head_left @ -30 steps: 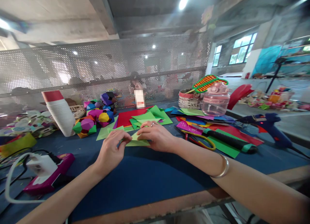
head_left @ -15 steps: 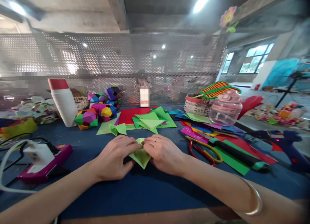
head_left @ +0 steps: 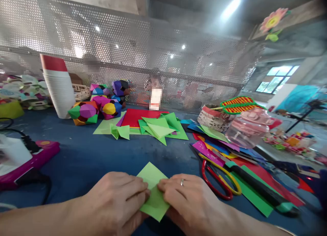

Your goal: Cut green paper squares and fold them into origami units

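A light green folded paper [head_left: 153, 195] is held in a diamond shape low in the middle of the head view, one corner pointing away and one toward me. My left hand [head_left: 119, 198] is closed on its left corner, fingers bent over the edge and thumb mostly hidden. On the opposite corner, my right hand [head_left: 191, 198], with a ring, pinches the sheet in the same way. Beyond them sits a small folded green piece [head_left: 120, 131] beside a loose pile of green papers [head_left: 159, 127]. Behind that pile lies red paper [head_left: 133, 117].
Red-and-yellow-handled scissors [head_left: 219, 185] and a black-and-green cutter [head_left: 260, 185] lie right, over coloured sheets. A pink bottle [head_left: 247, 128] and a basket [head_left: 213, 118] stand behind. To the left are stacked paper cups [head_left: 60, 93], paper balls [head_left: 85, 112] and a purple power strip [head_left: 46, 157].
Both hands and the green paper have come nearer to me. The paper now lies flatter, showing a full diamond with the fingers at its side corners. The camera view has tilted.
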### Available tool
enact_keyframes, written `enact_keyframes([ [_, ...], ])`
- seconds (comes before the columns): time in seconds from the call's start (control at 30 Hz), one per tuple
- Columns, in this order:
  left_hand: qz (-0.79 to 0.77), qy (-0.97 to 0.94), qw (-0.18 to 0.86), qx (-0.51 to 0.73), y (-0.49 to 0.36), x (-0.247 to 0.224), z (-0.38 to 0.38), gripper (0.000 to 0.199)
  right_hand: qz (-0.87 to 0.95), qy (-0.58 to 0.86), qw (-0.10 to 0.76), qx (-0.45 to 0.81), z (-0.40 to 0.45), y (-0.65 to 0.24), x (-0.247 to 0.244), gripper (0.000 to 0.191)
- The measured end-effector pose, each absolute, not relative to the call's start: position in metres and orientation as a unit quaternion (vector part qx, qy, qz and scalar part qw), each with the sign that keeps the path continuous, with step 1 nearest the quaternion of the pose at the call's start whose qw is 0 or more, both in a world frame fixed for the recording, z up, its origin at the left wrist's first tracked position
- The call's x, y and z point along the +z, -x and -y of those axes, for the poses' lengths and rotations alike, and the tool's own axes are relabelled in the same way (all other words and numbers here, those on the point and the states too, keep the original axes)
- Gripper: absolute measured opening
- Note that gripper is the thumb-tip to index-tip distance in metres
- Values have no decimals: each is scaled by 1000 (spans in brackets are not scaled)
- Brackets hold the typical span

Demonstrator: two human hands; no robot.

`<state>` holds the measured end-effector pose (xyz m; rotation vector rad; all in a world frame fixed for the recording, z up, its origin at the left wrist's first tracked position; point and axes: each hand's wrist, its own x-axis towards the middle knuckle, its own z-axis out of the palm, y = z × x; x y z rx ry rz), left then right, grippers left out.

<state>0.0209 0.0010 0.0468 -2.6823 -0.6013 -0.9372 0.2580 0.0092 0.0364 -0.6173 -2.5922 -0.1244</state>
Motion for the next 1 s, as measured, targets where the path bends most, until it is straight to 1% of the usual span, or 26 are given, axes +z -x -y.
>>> enact_keyframes([
  [0.1,232,895,111,-364,-21,44,1,44,936,237,257,-29,-7,-256,37,23],
  [0.2,257,881,66,-391,-20,39,-2,37,911,290,295,-15,-6,-253,38,30],
  [0.27,274,876,29,-396,-18,35,-5,29,890,331,315,0,-5,-252,39,35],
  [0.37,290,871,-6,-396,-17,30,-11,16,870,376,319,34,-5,-251,42,40],
  [0.43,294,867,-15,-401,-17,28,-14,16,862,394,314,60,-6,-250,44,39],
  [0.5,285,869,-7,-404,-18,27,-15,21,853,409,313,83,-8,-251,44,35],
  [0.57,279,871,26,-404,-19,27,-15,21,842,431,308,98,-10,-251,42,33],
  [0.73,319,859,103,-386,-24,26,-13,26,822,492,257,130,-14,-252,37,27],
  [0.9,302,878,88,-360,-23,18,-16,25,836,486,221,125,-17,-252,36,28],
  [1.0,292,883,82,-358,-21,10,-18,23,838,483,224,120,-18,-253,37,30],
])
